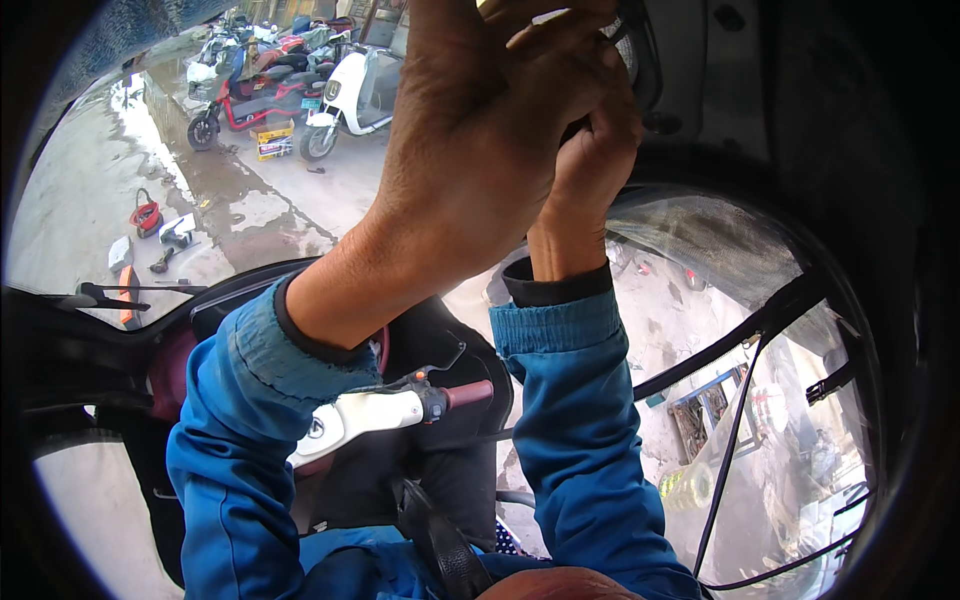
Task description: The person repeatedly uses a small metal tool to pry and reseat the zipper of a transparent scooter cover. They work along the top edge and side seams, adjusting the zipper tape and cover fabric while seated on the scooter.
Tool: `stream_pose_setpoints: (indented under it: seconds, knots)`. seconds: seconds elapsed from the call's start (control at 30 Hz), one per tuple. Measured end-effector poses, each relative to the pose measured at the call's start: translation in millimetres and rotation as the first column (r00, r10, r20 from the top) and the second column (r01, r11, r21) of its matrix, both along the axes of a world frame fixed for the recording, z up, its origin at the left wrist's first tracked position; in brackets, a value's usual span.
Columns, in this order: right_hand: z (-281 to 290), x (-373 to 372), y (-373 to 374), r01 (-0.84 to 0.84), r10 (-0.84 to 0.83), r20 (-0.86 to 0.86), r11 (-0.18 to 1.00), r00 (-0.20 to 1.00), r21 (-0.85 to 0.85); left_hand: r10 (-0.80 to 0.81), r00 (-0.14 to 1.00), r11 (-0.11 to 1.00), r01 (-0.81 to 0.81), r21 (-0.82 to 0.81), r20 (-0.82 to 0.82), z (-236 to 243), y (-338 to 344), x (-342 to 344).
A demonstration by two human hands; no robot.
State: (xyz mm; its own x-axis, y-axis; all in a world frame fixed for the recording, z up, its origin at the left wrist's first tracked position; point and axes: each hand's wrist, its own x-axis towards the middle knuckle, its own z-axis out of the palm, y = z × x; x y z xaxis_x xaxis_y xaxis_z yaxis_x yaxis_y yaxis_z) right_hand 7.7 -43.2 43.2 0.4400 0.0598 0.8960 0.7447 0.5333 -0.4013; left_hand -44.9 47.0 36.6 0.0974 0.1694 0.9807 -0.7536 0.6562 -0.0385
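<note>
Both arms, in blue sleeves with black cuffs, reach up to the top of the view, where the hands meet. My left hand (470, 165) crosses in front of my right hand (590, 165). The fingers of both are curled and pressed together near the dark underside of a canopy (800, 90). What they grip is hidden behind the knuckles and cut off by the upper edge. Below my forearms sits a vehicle's handlebar, with a white cover (365, 422) and a maroon grip (470, 393).
Through the clear panels, a red scooter (265, 105) and a white scooter (345, 100) stand outside near a yellow box (272, 140). A red basket-like item (146, 216) and several parts lie on the concrete. A black strap (720, 345) crosses the right side.
</note>
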Motion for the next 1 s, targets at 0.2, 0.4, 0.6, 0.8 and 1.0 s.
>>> stream_pose_setpoints:
  seconds: [0.2,0.4,0.6,0.8,1.0]
  knots:
    - [0,-14,-1,0.031,-0.028,-0.080,0.998,0.996,0.047,0.022,1.000,1.000,-0.022,0.014,0.016,2,3,3]
    - [-1,-27,-10,0.057,-0.056,-0.125,0.998,0.991,0.000,-0.009,0.999,0.999,0.007,0.045,0.036,0,7,7]
    - [1,-25,-11,-0.072,0.065,-0.224,0.997,0.972,-0.022,-0.090,0.994,0.995,0.088,0.048,0.061,-5,8,8]
    - [-3,-26,-4,-0.095,0.113,-0.233,0.992,0.966,0.088,-0.272,0.952,0.961,0.262,0.086,0.140,-2,2,8]
    - [5,-45,-2,-0.046,0.083,-0.291,0.990,0.953,0.133,-0.225,0.962,0.974,0.225,-0.016,-0.155,2,-1,-17]
